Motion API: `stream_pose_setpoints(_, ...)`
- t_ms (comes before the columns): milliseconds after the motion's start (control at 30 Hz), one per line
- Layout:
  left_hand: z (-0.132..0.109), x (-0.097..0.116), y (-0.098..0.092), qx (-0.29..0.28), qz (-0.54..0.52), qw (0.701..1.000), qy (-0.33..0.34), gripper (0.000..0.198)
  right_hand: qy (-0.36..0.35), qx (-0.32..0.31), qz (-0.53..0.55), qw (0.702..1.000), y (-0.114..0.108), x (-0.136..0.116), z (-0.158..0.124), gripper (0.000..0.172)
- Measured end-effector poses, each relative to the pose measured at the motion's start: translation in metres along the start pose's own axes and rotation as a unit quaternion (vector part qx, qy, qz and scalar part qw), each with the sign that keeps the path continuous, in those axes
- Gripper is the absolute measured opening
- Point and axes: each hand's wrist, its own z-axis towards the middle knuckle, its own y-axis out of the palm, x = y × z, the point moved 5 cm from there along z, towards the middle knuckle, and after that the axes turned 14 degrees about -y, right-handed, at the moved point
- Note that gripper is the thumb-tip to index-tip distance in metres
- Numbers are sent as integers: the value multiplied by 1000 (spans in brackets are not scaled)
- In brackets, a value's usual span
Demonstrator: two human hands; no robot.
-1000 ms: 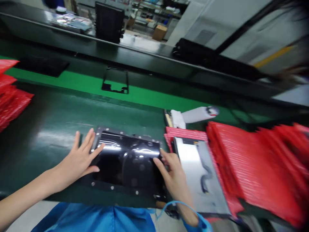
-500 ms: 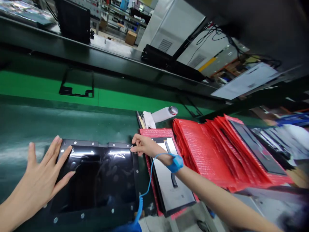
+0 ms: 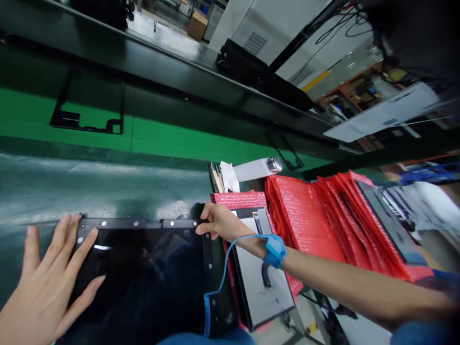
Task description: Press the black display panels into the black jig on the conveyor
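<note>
A glossy black screen panel [image 3: 151,278] with a dark border and several pale round dots lies in front of me on the green work surface. My left hand [image 3: 50,282] is open, its fingers spread across the panel's upper left corner. At the upper right corner, my right hand [image 3: 219,223] has thumb and forefinger closed in a pinch against the edge. Whatever is between those fingertips is too small to make out. Around the right wrist is a blue wrist strap [image 3: 275,250], its blue cord running down over the panel's right side.
Right of the panel, a silver-backed screen [image 3: 260,282] lies on red bubble wrap [image 3: 244,198]. Several red bubble bags [image 3: 305,220] lean beyond it. A white bottle [image 3: 253,169] and slim tools [image 3: 216,178] lie behind. A dark ledge [image 3: 172,76] crosses the back.
The view has shifted, so the panel sits lower in the picture. Bright reflections on the panel have shrunk to one short streak. Both hands stay at the same corners.
</note>
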Motion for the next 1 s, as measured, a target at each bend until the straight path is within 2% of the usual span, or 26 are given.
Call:
stream_pose_setpoints(100,3,2,1,-2,63,996,-55,80,-44,78,-34,995,5,-3,-8,40)
stream_pose_setpoints(167,2,5,0,-10,81,996,-45,77,-90,133,-90,983,11,-8,-23,38)
stream_pose_setpoints(233,-3,5,-3,-13,85,996,-29,73,-124,170,-127,969,22,-11,-47,48)
stream_pose_setpoints(333,-21,-6,-5,-51,64,997,-9,72,-139,145,-91,975,46,-2,-94,70)
stream_pose_setpoints(467,-46,-34,-2,-146,43,988,8,84,-108,68,-20,992,74,19,-138,84)
stream_pose_setpoints(600,-52,-50,-1,-179,64,981,51,87,-86,35,-1,996,74,19,-135,106)
stream_pose_setpoints(700,-53,-51,2,-166,76,981,70,89,-59,11,-39,997,68,8,-124,116)
stream_pose_setpoints(867,-57,-39,5,-127,103,986,24,82,-13,12,-87,996,69,5,-123,113)
stream_pose_setpoints(1000,-58,-19,-3,-143,98,985,-3,80,-76,46,-101,991,80,16,-134,103)
